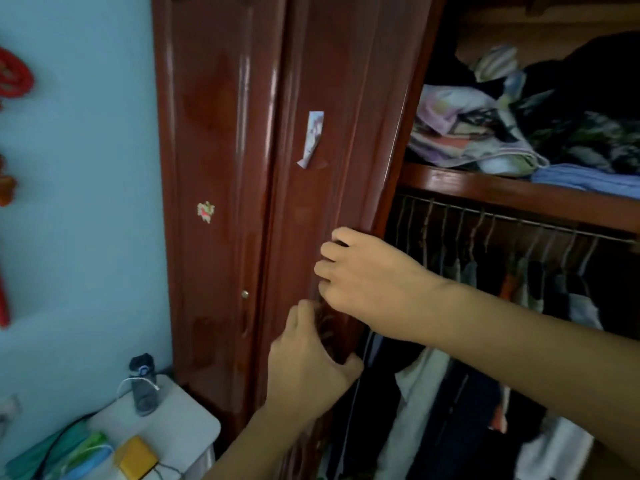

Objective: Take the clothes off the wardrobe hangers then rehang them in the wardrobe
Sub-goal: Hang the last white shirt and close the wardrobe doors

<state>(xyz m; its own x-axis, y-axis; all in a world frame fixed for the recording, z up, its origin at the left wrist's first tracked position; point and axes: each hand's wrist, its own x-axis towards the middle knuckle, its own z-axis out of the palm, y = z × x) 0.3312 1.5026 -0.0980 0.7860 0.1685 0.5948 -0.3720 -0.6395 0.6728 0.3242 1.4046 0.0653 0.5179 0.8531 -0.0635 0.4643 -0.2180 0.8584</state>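
Nearest the camera, the left hand (pixel 308 368) reached up from below and gripped the edge of the wardrobe door (pixel 329 188), its fingers curled onto the door's face and the thumb hooked round the edge toward the opening. Just above it the right hand (pixel 367 271) came in from the right, its fingers curled against the same door edge; whether it truly clasped the edge or only pressed on it could not be told. The two hands were close together, one over the other, not touching.

Down at the lower left stood a white desk (pixel 187 424) carrying a dark water bottle (pixel 144 386), a yellow box (pixel 136 457) and some green and blue items too blurred to name.

Beyond the hands, the door was of glossy reddish wood, with a small paper picture (pixel 313 138) stuck on it. A second door (pixel 214 168) to its left bore a small sticker (pixel 205 212) and a round knob (pixel 245 294).

Farther in, to the right, the wardrobe stood open. The clothes (pixel 450 393) hung on hangers (pixel 485 233) from a metal rail (pixel 519 220), among them a white garment and several dark ones. Above the rail a shelf (pixel 502 192) held a heap of folded and crumpled fabrics (pixel 485 133).
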